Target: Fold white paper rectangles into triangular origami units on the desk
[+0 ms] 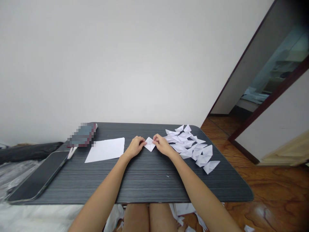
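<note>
A small white piece of folded paper (150, 144), diamond-shaped with crease lines across its face, is held between my two hands above the middle of the dark table. My left hand (136, 145) pinches its left corner between thumb and fingers. On the opposite corner, my right hand (162, 144) has its fingers closed in the same way. Just right of my right hand lies a heap of folded paper boats (185, 141). Flat white paper sheets (106, 150) rest to the left of my left hand.
The dark wood-grain table (145, 183) stands against a white wall. A blurred book-like object (83, 135) sits at its back left, and a dark phone-shaped panel (41, 177) along its left edge. Paper scraps (184, 208) lie on the floor below.
</note>
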Demonstrator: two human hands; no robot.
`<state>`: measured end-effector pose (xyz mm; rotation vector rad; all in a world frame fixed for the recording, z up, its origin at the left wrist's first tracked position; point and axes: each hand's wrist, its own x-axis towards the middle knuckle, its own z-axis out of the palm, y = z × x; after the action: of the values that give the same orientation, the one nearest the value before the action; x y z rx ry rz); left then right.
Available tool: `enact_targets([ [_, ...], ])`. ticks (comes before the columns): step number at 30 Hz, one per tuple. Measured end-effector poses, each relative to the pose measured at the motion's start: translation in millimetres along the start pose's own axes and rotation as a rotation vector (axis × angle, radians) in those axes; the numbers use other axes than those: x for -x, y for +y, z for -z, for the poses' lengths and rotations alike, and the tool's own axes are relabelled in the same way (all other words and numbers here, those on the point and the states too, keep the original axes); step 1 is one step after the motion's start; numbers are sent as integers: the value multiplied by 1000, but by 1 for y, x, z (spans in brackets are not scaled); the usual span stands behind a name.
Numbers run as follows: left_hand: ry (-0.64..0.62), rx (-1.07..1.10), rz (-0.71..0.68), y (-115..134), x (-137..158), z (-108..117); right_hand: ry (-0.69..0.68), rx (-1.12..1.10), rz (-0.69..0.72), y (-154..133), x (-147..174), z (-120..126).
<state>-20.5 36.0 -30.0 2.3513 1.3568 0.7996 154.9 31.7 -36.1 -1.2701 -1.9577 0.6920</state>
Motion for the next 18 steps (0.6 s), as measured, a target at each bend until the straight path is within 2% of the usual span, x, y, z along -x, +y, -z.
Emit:
enact_targets([
  [7,-5,286,-29,13,4,9,-211,-393,-93,-9,2,14],
  [12,41,392,-30,15,5,9,-200,-546,-181,-11,3,21],
  [18,26,477,31,14,4,5,-226,-584,-150,-8,2,22],
])
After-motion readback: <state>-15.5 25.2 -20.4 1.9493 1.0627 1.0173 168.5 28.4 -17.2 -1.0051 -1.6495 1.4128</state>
